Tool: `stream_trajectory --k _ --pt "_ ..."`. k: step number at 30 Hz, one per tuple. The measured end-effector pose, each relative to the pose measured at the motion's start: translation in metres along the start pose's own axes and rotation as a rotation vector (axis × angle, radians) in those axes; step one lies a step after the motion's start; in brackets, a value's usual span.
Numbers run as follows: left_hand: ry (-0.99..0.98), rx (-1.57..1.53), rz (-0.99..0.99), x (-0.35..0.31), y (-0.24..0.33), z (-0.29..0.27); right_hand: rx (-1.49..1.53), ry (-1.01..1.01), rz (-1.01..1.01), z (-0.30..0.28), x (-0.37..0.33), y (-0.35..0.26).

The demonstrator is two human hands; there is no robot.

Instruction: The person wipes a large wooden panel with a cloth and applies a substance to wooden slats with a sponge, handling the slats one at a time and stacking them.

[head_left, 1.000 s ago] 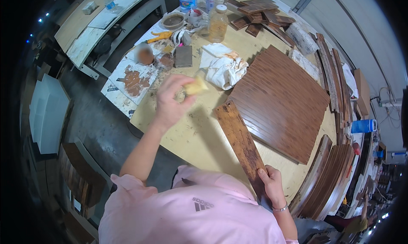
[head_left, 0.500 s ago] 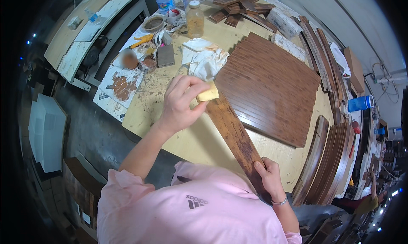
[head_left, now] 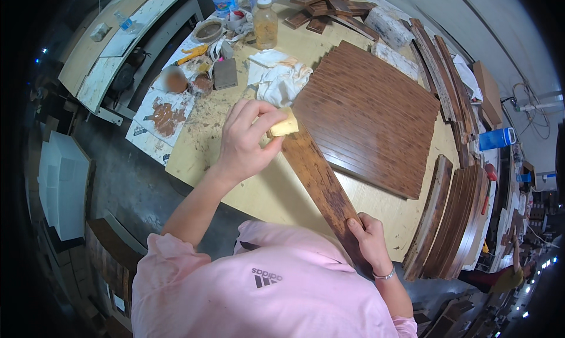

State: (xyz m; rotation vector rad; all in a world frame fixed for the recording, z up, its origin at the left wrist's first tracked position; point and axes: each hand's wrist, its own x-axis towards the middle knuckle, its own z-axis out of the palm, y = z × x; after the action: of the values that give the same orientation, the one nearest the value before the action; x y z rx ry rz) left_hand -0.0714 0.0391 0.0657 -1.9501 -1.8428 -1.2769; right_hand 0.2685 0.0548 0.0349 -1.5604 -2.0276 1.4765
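Observation:
My left hand (head_left: 250, 136) pinches a small yellow sponge (head_left: 285, 123) at the far end of a long wooden plank (head_left: 321, 182). The plank slants from the table's middle down toward my body, its brown face mottled with dark patches. Near its lower end, my right hand (head_left: 369, 239) grips the edge, thumb on top and the other fingers mostly hidden underneath. Just beyond the plank lies a broad panel of dark brown boards (head_left: 371, 114) set side by side. A crumpled white cloth (head_left: 281, 79) rests past my left hand.
A grey block (head_left: 225, 74), a brown-stained sheet (head_left: 166, 119) and a lidded jar (head_left: 265, 27) stand at the table's left. Loose dark wood pieces (head_left: 329, 5) pile up at the back. More boards (head_left: 450, 226) stack at the right, near a blue bottle (head_left: 497, 139). A person (head_left: 500, 276) is far right.
The view has shifted slightly. My left hand still holds the sponge at the plank's far end, and my right hand keeps its grip.

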Motion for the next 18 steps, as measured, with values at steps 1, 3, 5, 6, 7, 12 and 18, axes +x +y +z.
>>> stream_trajectory --k 1,3,5,6,7,12,18 --pt "-0.006 -0.006 -0.007 -0.0002 0.0007 -0.0004 0.003 0.002 -0.004 0.0002 0.0 0.0002" --pt "-0.019 -0.021 -0.021 0.0002 0.0025 -0.0015 -0.009 0.001 0.001 -0.0003 0.0001 -0.0007" --pt "-0.007 -0.017 -0.02 0.0008 0.0025 -0.0006 -0.014 0.002 0.006 -0.0006 0.0002 -0.0018" --pt "-0.001 -0.014 -0.019 0.0012 0.0025 -0.0004 -0.012 0.002 0.007 -0.0002 -0.0001 -0.0026" --pt "-0.006 -0.014 -0.016 0.0016 0.0023 0.0002 -0.011 0.003 0.009 -0.0002 -0.0002 -0.0031" --pt "0.0 -0.021 -0.024 0.0013 0.0004 0.0024 -0.017 0.002 0.013 -0.0006 0.0012 -0.0022" --pt "0.001 -0.028 -0.03 0.0027 -0.0019 0.0047 -0.023 0.004 0.003 -0.0015 0.0044 -0.0015"
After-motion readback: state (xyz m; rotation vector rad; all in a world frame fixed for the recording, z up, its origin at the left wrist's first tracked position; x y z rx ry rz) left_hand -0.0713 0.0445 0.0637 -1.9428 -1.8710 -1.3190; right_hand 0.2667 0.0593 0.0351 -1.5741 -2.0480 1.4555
